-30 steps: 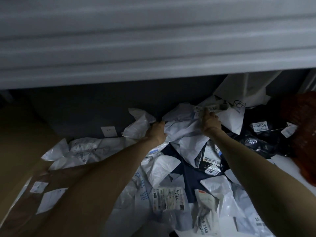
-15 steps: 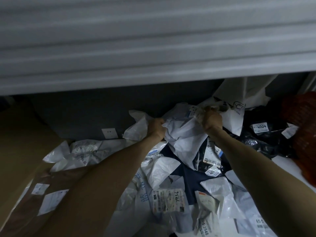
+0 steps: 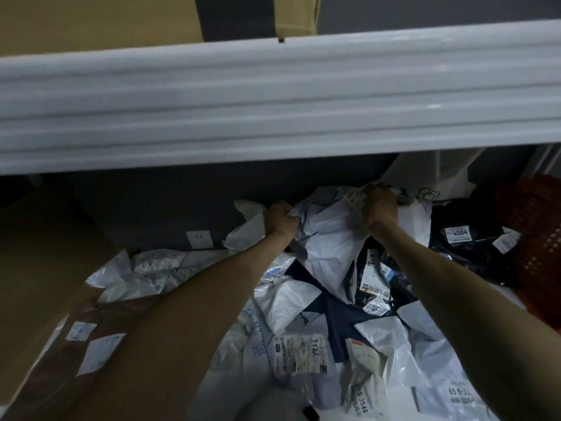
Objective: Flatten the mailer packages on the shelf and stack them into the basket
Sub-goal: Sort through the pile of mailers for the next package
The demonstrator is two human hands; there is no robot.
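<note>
Up at twelve o'clock, clamping white mailer by top corners in left hand and right hand, now raised higher off the pile, likely ready for flattening.

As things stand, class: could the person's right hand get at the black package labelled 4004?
Probably yes, but only after letting go: the right hand grips the white mailer together with the left hand. The black package lies just to its right, its labelled top uncovered.
</note>
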